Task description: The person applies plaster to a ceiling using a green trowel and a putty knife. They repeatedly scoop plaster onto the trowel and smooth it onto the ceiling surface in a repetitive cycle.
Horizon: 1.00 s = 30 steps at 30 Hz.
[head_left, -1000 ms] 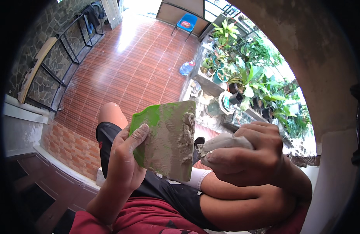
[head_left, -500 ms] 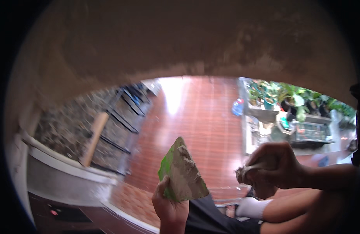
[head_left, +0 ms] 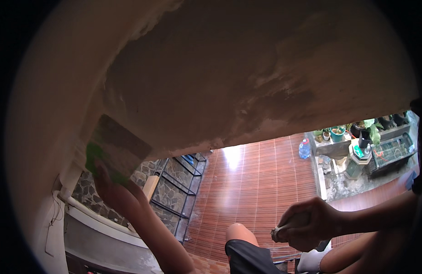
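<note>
- Left fingers grasp a flat green plate (head_left: pixel 121 150) by its lower edge, thumb across the face, which is smeared with grey-brown paste.
- That left hand (head_left: pixel 113 188) is raised at left, the plate close to a patchy brown surface (head_left: pixel 211 73) arching overhead; whether they touch, I cannot tell.
- Right fingers are curled around a greyish object (head_left: pixel 297 221), partly hidden, with a crumbly tip pointing left.
- This right hand (head_left: pixel 315 224) is held lower, above a white-socked foot (head_left: pixel 308 262).
- Beyond lie a red-brown floor (head_left: pixel 247 182) and a clear bottle (head_left: pixel 304 150).
</note>
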Tool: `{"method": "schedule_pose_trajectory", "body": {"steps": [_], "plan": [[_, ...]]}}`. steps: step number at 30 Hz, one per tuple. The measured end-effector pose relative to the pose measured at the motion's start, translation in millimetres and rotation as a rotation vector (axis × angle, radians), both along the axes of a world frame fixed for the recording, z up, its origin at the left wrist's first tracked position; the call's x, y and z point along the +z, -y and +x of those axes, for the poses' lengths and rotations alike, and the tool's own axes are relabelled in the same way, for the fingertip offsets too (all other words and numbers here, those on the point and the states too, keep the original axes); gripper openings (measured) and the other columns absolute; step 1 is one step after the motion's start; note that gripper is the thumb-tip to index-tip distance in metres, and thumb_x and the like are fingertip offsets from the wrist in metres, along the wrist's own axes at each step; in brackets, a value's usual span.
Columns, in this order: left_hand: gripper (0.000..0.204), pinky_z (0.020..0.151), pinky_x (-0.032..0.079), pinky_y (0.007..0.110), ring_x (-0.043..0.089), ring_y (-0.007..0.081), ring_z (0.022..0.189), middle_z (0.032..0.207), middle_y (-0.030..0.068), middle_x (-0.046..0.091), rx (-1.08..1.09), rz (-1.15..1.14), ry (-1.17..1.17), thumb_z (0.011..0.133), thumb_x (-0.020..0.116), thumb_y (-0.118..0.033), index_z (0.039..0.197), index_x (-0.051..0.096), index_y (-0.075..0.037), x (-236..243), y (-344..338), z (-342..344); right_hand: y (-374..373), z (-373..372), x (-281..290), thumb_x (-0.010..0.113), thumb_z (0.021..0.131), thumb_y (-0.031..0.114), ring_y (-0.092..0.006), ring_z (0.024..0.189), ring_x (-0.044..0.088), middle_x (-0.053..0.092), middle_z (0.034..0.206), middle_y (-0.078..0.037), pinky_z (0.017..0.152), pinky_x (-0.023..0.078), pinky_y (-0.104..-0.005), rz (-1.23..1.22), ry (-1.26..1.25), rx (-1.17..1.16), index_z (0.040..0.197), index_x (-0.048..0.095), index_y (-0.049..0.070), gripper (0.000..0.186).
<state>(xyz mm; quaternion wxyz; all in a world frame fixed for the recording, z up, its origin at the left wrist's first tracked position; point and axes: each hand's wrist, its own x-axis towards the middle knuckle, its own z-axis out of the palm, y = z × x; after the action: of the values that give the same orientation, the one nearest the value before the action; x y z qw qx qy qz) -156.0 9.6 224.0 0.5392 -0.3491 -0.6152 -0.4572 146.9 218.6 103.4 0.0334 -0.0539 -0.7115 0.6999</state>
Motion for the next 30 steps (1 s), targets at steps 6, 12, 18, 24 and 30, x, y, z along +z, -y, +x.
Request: {"method": "schedule_pose_trajectory", "body": {"steps": [6, 12, 18, 24, 30], "plan": [[0.042, 0.087, 0.055, 0.043, 0.066, 0.0292, 0.101, 0.113, 0.0196, 0.064, 0.137, -0.015, -0.191, 0.096, 0.051, -0.027, 0.125, 0.054, 0.003, 41, -71, 32, -2, 6, 3, 0.075, 0.082, 0.024, -0.0157, 0.087, 0.068, 0.071, 0.093, -0.007, 0.08, 0.056, -0.03, 0.081, -0.014, -0.001, 0.1, 0.067, 0.006, 0.027], [0.041, 0.094, 0.049, 0.042, 0.06, 0.0326, 0.112, 0.121, 0.0224, 0.06, -0.127, -0.044, -0.37, 0.094, 0.055, -0.027, 0.123, 0.057, 0.002, 47, -165, 60, -5, 14, 4, 0.076, 0.081, 0.02, -0.0142, 0.086, 0.068, 0.071, 0.092, -0.007, 0.077, 0.056, -0.0293, 0.143, -0.042, 0.022, 0.1, 0.068, 0.005, 0.025], [0.064, 0.111, 0.019, 0.062, 0.026, 0.0464, 0.137, 0.146, 0.0281, 0.031, -0.233, -0.244, -0.482, 0.078, 0.054, -0.005, 0.14, 0.038, -0.001, 26, -217, 97, -4, 17, 10, 0.077, 0.08, 0.016, -0.0138, 0.083, 0.068, 0.072, 0.091, -0.007, 0.075, 0.056, -0.0291, 0.235, -0.066, 0.032, 0.1, 0.069, 0.005, 0.024], [0.057, 0.111, 0.025, 0.058, 0.037, 0.0445, 0.132, 0.141, 0.0275, 0.04, -0.339, -0.399, -0.558, 0.08, 0.053, -0.003, 0.136, 0.045, -0.005, 0, -213, 111, 0, 19, 13, 0.077, 0.08, 0.031, -0.0177, 0.079, 0.07, 0.071, 0.086, -0.006, 0.074, 0.058, -0.0313, 0.145, -0.048, 0.087, 0.098, 0.069, 0.011, 0.028], [0.043, 0.109, 0.021, 0.064, 0.035, 0.0431, 0.134, 0.143, 0.0275, 0.036, -0.517, -0.734, -0.659, 0.09, 0.05, -0.014, 0.133, 0.048, -0.01, -25, -167, 100, 7, 21, 8, 0.078, 0.079, 0.029, -0.0148, 0.077, 0.069, 0.071, 0.082, -0.005, 0.071, 0.057, -0.0284, 0.144, -0.086, 0.12, 0.096, 0.069, 0.011, 0.026]]}}
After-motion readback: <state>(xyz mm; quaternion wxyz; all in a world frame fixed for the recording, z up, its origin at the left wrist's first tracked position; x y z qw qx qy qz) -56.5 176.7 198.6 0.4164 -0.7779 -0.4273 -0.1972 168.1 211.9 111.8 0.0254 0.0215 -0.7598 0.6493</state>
